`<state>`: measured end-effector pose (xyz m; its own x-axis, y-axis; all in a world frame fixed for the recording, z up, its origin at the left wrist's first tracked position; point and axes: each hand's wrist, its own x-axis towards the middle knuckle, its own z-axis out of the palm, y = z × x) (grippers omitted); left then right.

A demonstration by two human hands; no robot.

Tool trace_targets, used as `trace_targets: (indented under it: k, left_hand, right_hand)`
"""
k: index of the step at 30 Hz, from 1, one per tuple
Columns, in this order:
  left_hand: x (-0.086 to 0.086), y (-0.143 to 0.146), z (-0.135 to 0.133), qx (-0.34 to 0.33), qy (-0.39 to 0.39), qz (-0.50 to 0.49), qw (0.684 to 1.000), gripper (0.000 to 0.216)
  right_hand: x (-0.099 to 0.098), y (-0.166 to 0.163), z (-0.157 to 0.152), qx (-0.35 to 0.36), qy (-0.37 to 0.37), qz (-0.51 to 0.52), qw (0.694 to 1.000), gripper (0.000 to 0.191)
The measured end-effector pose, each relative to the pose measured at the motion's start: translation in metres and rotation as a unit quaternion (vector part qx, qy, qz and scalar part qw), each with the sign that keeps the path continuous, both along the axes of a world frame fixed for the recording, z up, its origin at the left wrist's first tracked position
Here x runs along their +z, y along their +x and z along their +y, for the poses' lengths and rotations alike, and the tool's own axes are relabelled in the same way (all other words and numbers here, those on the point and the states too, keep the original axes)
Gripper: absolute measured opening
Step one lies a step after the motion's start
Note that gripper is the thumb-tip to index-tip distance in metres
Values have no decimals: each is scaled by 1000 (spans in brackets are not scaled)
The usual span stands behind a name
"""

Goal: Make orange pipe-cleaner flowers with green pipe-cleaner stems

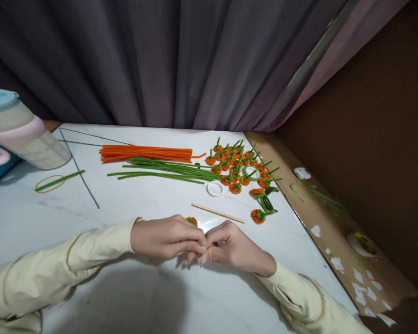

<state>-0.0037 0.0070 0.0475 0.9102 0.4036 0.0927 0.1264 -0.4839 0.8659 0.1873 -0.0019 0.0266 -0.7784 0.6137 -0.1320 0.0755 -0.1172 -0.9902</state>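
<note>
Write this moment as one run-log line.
left hand: pinches small orange-green pipe-cleaner piece | right hand: fingertips pinched against left | near: thin wooden stick

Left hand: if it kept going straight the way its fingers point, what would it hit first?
The right hand. The left hand points right, and their fingertips meet, or nearly so. The orange piece peeks out just behind, seemingly off that line.

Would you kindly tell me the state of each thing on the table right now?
Left hand: closed on a small orange pumpkin.
Right hand: fingers pinched shut, meeting the left.
Orange pipe cleaners: bundled, straight.
Green pipe cleaners: loose, straight.
Finished pumpkins: heaped.
Wooden stick: lying flat.
Jug: lidded.
</note>
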Motion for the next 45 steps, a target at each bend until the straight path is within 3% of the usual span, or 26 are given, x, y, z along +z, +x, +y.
trace_targets:
  k: [3,5,8,10,11,13,15,18,22,23,25,31,34,37,41,45]
  left_hand:
    - [3,-1,1,2,7,1,1000,28]
    - [6,-6,7,32,35,18,999,27]
    - [11,-18,21,171,96,67,978,30]
    - [10,-29,29,257,109,95,956,33]
    - [7,-34,31,261,111,106,953,32]
    - [-2,-42,30,191,116,99,970,25]
    - [-16,-45,24,121,105,79,984,44]
    - [-36,-40,11,155,79,62,983,63]
    - [-48,-30,2,212,81,36,973,34]
    - [-49,-28,2,221,84,30,971,28]
    - [-50,-26,1,233,91,23,968,20]
    - [-43,-26,1,264,52,8,963,19]
    - [-27,-25,5,296,11,17,955,21]
    - [-3,-22,15,323,-53,-30,944,23]
    - [30,-18,26,315,-190,-132,920,32]
    - [52,-16,22,320,-212,-167,908,31]
  right_hand:
    - [-1,2,0,-7,39,-14,999,30]
    - [1,5,1,-34,119,-54,991,31]
    - [5,12,5,-74,290,-118,947,24]
    - [9,14,7,-53,379,-153,911,23]
    - [10,14,9,-29,412,-175,894,21]
    - [11,10,10,17,468,-229,854,25]
    - [10,1,10,36,526,-266,807,36]
    - [4,-14,7,40,611,-279,740,39]
    - [-4,-27,6,47,686,-288,666,26]
    - [-5,-28,8,50,687,-291,664,24]
    - [-4,-27,11,59,652,-297,695,22]
    - [16,-23,33,59,354,-216,908,26]
    - [34,-21,48,55,231,-194,952,31]
    - [62,-17,60,49,268,-194,942,34]
    - [103,-8,63,41,456,-194,868,31]
    - [125,-2,50,79,544,-182,815,26]
